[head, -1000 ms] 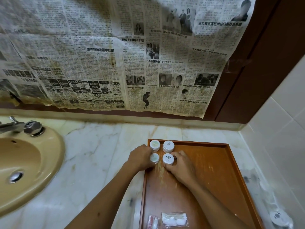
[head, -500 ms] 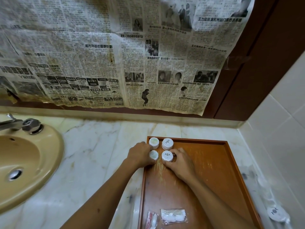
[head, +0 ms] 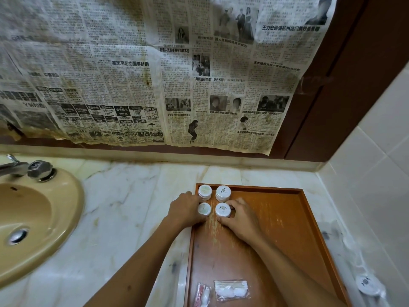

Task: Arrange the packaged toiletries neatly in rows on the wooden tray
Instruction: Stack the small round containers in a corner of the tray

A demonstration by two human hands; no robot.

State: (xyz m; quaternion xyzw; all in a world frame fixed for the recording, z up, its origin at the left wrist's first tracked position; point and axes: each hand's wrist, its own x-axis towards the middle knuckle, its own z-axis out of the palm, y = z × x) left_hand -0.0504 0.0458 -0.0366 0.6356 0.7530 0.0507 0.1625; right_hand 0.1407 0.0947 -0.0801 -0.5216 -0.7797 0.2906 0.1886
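Looking down, we see our left hand [head: 184, 209] curled against the near-left round pack [head: 204, 208], fingers wrapped around its left side and gripping it, with the forefinger reaching up to touch the far-left round pack [head: 205, 191]. Our right hand [head: 241, 216] cups the near-right round pack [head: 222, 209]: thumb below it, fingers bent over its right side, grasping it. The far-right round pack [head: 223, 193] stands just beyond those fingertips, apart from them. All four white packs sit upright in a two-by-two block in the far-left corner of the wooden tray [head: 287, 218], close together but with a narrow gap between the two our hands hold.

Back toward our wrists, near the tray's front edge, lie a clear cotton packet [head: 231, 290] and, just left of it, a smaller sachet with red inside [head: 202, 294]. Off the tray to the right of our right forearm, another round white pack [head: 366, 283] rests on the marble counter [head: 132, 207] in crinkled wrapping. Well left of our left hand are the tan sink [head: 33, 218] and its metal tap [head: 33, 168]. Newspaper [head: 155, 74] covers the wall ahead.
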